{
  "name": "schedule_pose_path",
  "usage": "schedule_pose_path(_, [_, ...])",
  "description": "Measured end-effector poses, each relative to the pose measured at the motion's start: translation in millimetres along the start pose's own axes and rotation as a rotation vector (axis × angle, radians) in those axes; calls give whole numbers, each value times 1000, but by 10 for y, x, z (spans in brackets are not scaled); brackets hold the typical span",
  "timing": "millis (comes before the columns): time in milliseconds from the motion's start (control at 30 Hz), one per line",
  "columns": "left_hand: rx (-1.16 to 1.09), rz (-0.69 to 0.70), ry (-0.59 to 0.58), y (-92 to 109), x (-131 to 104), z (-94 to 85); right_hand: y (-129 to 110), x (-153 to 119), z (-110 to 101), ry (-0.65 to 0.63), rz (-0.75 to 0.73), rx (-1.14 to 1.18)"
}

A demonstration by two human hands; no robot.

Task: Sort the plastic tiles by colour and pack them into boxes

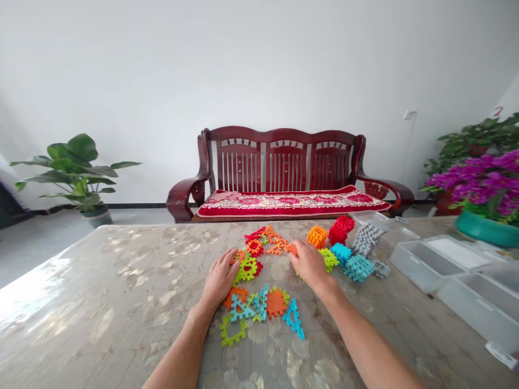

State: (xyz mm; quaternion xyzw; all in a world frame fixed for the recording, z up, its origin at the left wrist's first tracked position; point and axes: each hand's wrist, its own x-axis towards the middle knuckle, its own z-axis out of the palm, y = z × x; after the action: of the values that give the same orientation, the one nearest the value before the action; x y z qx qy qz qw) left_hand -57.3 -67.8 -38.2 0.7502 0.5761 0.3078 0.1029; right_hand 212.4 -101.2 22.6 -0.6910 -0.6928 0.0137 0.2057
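Note:
My left hand (221, 274) rests on the table with its fingers stretched out, their tips against the left side of a loose group of interlocking plastic tiles. A green tile (245, 270) and a red tile (254, 248) lie there. In my right hand (310, 265), the closed fingers grip an orange tile (292, 248), mostly hidden by them. Flat orange tiles (277, 246) spread just left of it. Nearer to me lie a solid orange square tile (276, 303), a blue triangular tile (293, 319) and a green frame tile (233, 330), among several others.
Right of my right hand stand stacks of orange (317, 236), red (341, 229), grey (368, 239) and blue tiles (359, 268). Clear plastic boxes (478, 302) occupy the table's right side. Purple flowers in a teal pot (486, 229) stand beyond. A wooden bench (284, 162) is behind the table.

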Motion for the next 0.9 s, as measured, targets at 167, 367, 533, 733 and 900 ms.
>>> schedule_pose_path(167, [-11, -17, 14, -28, 18, 30, -134, -385, -94, -298, -284, 311])
schedule_pose_path(367, [-38, -25, 22, -45, 14, 55, -261, -556, -116, -476, -477, 191])
schedule_pose_path(533, [-50, -36, 16, -16, 12, 31, -318, -560, -36, -382, -450, 154])
schedule_pose_path(733, [-44, -41, 5, -3, 26, 23, -236, -441, -64, -284, -371, 203])
schedule_pose_path(900, [-56, -2, -65, 39, -3, -58, -185, -292, 83, -146, -316, 193])
